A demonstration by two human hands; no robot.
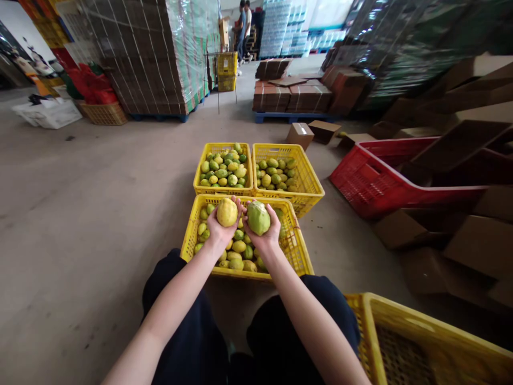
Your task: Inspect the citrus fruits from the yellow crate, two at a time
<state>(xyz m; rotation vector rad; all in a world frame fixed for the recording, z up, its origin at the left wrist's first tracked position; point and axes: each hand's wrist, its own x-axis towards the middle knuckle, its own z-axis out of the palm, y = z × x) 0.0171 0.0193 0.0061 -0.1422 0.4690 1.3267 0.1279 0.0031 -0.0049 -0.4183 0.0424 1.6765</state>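
Side by side over the near yellow crate (244,275), both my hands hold fruit, palms up. My left hand (217,230) cups a round yellow lemon (226,212), its fingers curled behind it. In my right hand (269,240) sits a larger, knobbly green lemon (258,218), with the thumb along its right side. The fingers of the two hands almost meet. Below them the crate holds many yellow and green lemons (239,246), partly hidden by my hands and forearms.
Beyond stand a left yellow crate (197,174) and a right yellow crate (310,174), both holding lemons. Another yellow crate (436,326) is at my right. A red crate (360,182) and cardboard boxes (420,227) lie farther right. Wrapped stacks (136,59) and two people (243,29) are behind.
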